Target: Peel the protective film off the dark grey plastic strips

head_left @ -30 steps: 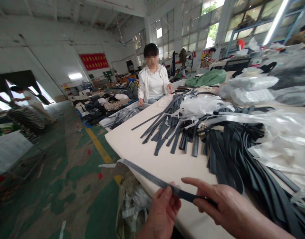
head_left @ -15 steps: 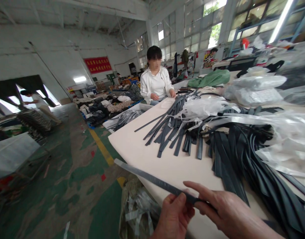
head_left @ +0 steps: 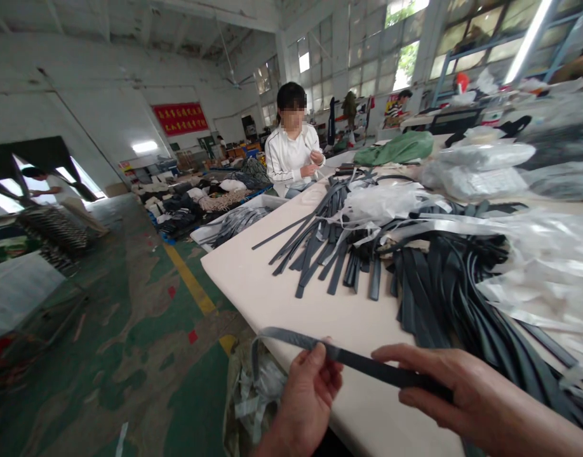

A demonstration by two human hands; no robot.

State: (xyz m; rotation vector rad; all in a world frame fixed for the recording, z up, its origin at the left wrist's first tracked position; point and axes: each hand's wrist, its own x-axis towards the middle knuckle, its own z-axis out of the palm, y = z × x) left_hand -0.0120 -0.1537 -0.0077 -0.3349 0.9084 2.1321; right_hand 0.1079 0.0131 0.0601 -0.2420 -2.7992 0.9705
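My left hand (head_left: 308, 384) pinches a long, flat dark grey strip (head_left: 368, 363) between thumb and fingers. To the left of that grip the strip arches, and its end droops past the table edge. My right hand (head_left: 444, 390) has the other part of the strip between thumb and fingers, with part of it hidden under the palm. Just beyond my hands, a heap of similar dark strips (head_left: 448, 285) lies on the pale table (head_left: 267, 279). More strips (head_left: 315, 254) are fanned out farther left.
Crumpled translucent plastic (head_left: 549, 260) covers part of the heap. A sack with plastic scraps (head_left: 253, 406) stands below the table edge. Across the table sits a person in a white jacket (head_left: 291, 152), beside a white bin of strips (head_left: 239, 219). A green bag (head_left: 396, 149) lies farther back.
My left hand has slid left along the strip, away from my right hand, which moved slightly right. The strip's far end, straight before, now bends and droops. The seated person's hands have risen.
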